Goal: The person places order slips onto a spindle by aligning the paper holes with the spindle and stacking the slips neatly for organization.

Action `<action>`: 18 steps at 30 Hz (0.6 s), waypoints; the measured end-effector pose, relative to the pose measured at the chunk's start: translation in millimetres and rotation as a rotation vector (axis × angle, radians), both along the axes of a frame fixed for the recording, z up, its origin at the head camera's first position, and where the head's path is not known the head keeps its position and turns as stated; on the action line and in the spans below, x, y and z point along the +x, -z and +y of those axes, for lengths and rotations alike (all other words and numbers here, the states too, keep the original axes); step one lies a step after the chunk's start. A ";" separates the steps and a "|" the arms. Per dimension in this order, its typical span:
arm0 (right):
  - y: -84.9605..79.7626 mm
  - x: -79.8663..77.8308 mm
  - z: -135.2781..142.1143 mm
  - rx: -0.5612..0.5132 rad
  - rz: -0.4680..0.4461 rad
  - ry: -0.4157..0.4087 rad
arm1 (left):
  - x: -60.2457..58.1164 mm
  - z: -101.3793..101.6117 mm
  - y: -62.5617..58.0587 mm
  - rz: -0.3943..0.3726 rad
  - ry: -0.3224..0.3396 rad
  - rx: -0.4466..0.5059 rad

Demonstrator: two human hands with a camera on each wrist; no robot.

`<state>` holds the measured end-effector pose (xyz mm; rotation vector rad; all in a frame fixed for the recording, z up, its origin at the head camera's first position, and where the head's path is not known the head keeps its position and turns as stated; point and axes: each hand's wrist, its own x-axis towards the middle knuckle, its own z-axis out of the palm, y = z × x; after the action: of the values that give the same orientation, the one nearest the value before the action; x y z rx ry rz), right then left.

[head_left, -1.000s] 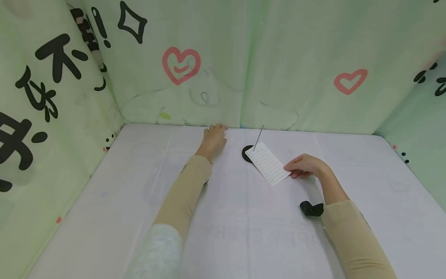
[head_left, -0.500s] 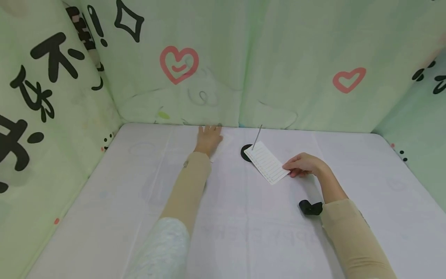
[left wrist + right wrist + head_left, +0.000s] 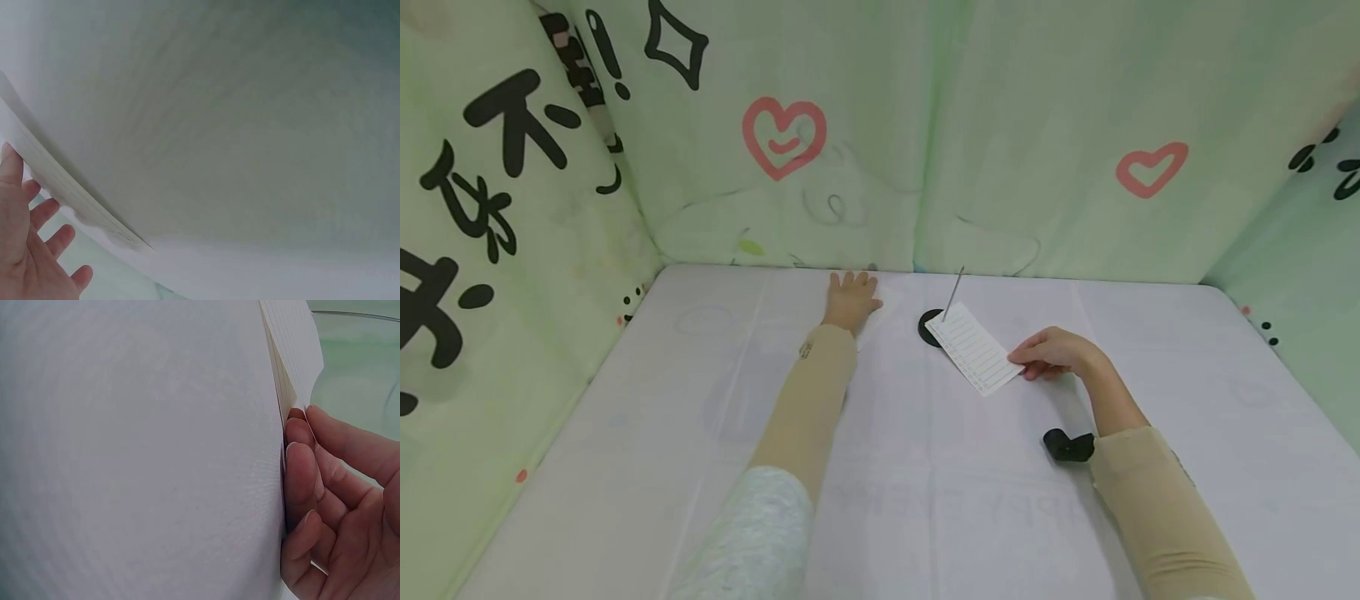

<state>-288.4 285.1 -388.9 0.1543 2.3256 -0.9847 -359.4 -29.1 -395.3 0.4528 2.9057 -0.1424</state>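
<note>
My right hand (image 3: 1054,354) pinches the near right corner of a white lined card (image 3: 973,350) between thumb and fingers. The card slants over a bill spike's round black base (image 3: 928,330); its thin metal spike (image 3: 955,292) rises at the card's far corner. In the right wrist view the card (image 3: 297,344) bends up from the fingertips. My left hand (image 3: 848,302) reaches to the table's far edge with fingers spread. In the left wrist view a thin white paper stack (image 3: 75,194) lies beside that hand, the thumb at its edge.
A white cloth covers the table (image 3: 887,533). Green printed curtains (image 3: 1030,100) stand at the back and both sides, right against the far edge. A black device (image 3: 1067,446) sits at my right wrist.
My left hand has shifted slightly left and its fingers have spread and straightened. The right hand keeps its pinch on the card, which stays in nearly the same place.
</note>
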 end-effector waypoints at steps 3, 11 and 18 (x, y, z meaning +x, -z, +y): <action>-0.4 0.4 -0.8 0.000 0.001 -0.002 | 1.9 0.7 -1.2 0.009 0.003 0.002; 0.4 0.0 -0.6 0.001 0.002 -0.008 | -0.3 2.1 0.5 0.021 0.002 -0.008; 1.6 -1.2 0.4 0.007 0.003 0.001 | 0.1 4.8 0.6 0.067 0.028 -0.050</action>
<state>-289.5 285.5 -390.5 0.1564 2.3320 -0.9777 -359.3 -24.3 -395.9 0.4900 2.9542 -0.2389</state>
